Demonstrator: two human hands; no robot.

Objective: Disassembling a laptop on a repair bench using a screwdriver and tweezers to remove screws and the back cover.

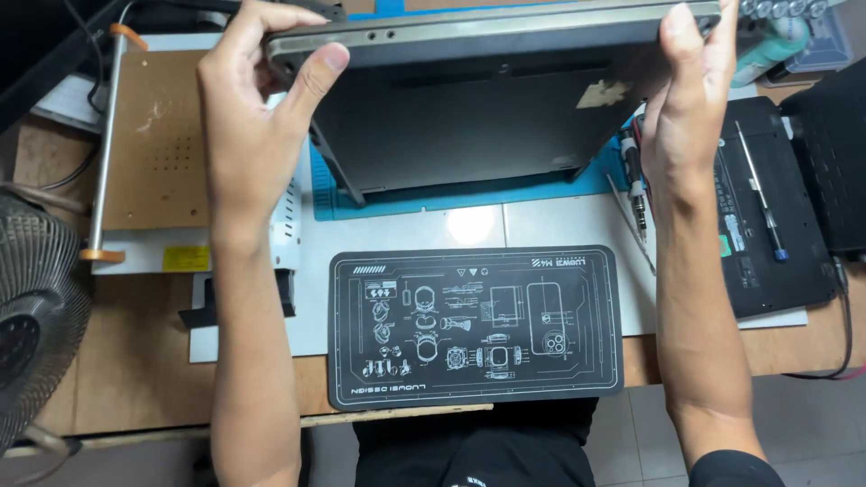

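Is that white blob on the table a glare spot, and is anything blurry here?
Head view: yes, a lamp's glare on the glossy white tabletop above the black printed work mat; the left hand and right hand holding the dark grey laptop look sharp; frame edges bend slightly.

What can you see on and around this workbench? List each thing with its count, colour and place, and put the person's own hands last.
laptop: one, dark grey, tilted up over the blue mat, held at both ends
blue mat: one, under the laptop
black work mat: one, white line drawings, near table edge
heating plate: one, tan, left of the laptop
fan: one, grey, far left
black device: one, right side, a thin tool lying on it
left hand: grips the laptop's left end
right hand: grips the laptop's right end
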